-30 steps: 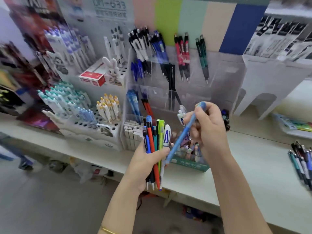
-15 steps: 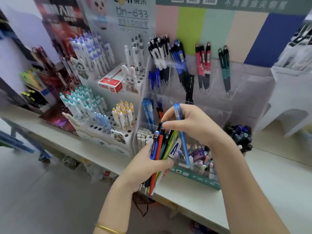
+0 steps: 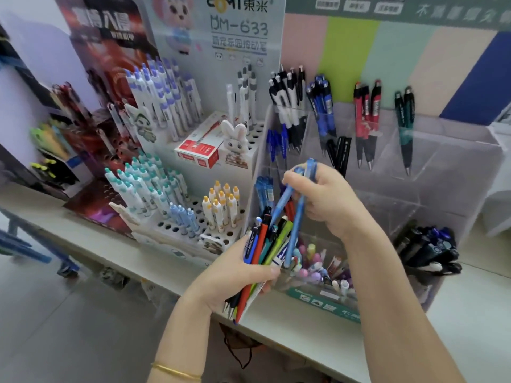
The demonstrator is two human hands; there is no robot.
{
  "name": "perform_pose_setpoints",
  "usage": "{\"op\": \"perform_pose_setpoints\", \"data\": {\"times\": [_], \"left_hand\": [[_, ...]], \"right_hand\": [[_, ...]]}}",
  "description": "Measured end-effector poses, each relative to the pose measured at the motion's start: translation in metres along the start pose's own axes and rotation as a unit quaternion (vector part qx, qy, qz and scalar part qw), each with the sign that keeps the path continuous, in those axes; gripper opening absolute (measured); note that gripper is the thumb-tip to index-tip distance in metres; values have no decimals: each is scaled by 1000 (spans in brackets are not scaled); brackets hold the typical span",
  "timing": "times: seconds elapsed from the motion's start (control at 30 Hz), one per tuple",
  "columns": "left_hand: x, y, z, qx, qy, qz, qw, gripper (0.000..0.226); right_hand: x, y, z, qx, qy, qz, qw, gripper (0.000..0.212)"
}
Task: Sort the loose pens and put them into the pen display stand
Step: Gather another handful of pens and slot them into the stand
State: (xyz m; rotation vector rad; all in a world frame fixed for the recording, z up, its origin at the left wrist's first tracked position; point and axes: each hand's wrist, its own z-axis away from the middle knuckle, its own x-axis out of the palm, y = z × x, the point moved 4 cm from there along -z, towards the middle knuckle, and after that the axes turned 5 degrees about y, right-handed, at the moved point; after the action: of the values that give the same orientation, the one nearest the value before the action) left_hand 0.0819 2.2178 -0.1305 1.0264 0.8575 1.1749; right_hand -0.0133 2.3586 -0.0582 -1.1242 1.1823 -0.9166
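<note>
Pinching with thumb and curled fingers (image 3: 293, 180), the right hand (image 3: 329, 201) holds a translucent blue pen (image 3: 297, 222) near its upper end. The pen hangs steeply, cap end just above the knuckles and tip down in front of the bundle. A second blue pen (image 3: 281, 201) slants from the same fingertips down into the bundle's tops; blur hides whether it is fully free of the others.

Below, the left hand (image 3: 235, 275) has its fingers wrapped tight round the bundle of pens (image 3: 262, 241): blue, orange, teal, black, lime and a white one with blue lettering. They fan upward, and their tips stick out below the heel of the palm. A gold bangle (image 3: 177, 371) sits on that wrist.

Both hands are in front of the clear display stand (image 3: 448, 161), whose upper pockets hold black-and-white, blue, red and green pens. It stands on the pale shelf (image 3: 309, 324), with a white peg stand (image 3: 171, 230) of capped pens to its left.

Half a second ago the right hand held only one blue pen, nearly upright; now it is tilted and the second pen has joined it at the fingertips. The left hand's grip on the bundle is unchanged.
</note>
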Motion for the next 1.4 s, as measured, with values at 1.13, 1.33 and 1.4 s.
{"op": "perform_pose_setpoints", "data": {"times": [1.13, 1.33, 1.4], "left_hand": [[-47, 7, -20, 0, -91, 130, 987, 34], [-17, 15, -19, 4, -134, 106, 985, 36], [-5, 20, -16, 6, -163, 104, 981, 23]], "right_hand": [[51, 13, 42, -77, 181, 53, 979, 19], [25, 9, 49, -48, 201, 4, 978, 13], [8, 3, 49, -37, 224, -2, 974, 11]]}}
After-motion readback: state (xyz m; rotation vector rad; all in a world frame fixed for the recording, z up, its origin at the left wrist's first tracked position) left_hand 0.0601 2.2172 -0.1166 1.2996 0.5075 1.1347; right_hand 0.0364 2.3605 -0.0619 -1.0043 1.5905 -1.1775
